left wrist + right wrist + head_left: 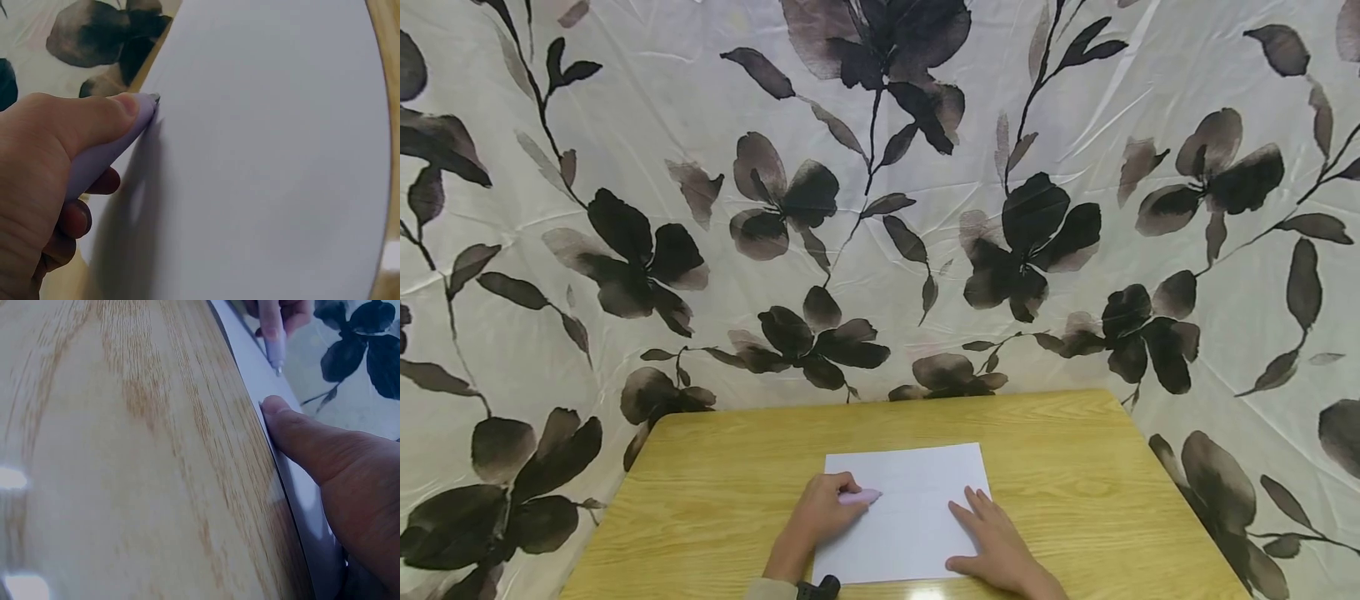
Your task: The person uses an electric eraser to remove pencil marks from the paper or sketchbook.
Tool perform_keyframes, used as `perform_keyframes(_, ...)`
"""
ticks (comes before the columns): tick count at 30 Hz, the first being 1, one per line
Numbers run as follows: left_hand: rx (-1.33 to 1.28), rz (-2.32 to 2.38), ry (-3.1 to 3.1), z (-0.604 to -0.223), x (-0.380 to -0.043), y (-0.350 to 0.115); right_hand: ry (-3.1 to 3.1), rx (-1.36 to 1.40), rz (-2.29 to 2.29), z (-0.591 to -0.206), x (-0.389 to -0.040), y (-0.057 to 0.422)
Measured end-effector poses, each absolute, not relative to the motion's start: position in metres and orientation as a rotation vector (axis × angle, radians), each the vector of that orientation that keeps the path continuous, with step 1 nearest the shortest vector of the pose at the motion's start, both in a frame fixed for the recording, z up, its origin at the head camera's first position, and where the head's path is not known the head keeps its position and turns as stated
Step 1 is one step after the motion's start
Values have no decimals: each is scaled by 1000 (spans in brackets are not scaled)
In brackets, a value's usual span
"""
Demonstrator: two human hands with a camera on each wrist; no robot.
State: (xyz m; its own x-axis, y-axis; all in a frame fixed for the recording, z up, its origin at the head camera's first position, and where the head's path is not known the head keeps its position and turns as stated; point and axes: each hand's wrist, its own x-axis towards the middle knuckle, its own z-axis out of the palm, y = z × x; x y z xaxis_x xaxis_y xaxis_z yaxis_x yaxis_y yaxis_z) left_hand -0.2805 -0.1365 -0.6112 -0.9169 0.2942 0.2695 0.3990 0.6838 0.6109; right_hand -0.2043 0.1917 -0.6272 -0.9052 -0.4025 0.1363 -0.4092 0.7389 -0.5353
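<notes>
A sheet of white paper (910,542) lies on the wooden table. Over its left part, my left hand (826,510) grips a thick lavender pen-shaped tool (859,497), thumb along its upper side. The tool tapers to a small grey metal tip, which points right and stands at or just above the paper; I cannot tell whether it touches. Its exact kind is unclear. My right hand (996,542) rests with spread fingers on the sheet's right edge. In the right wrist view its thumb (300,428) presses near the paper's border.
The yellow wood-grain table (737,467) extends around the sheet on both sides. Behind it hangs a pale cloth (917,292) printed with dark flowers. A black band (820,588) sits on the left wrist. Light glares off the tabletop near the front.
</notes>
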Motion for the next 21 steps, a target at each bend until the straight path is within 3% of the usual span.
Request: perform_keyframes(21, -584, -1026, -2739, -608, -281, -135, -2896, 688, 901, -628, -204, 193)
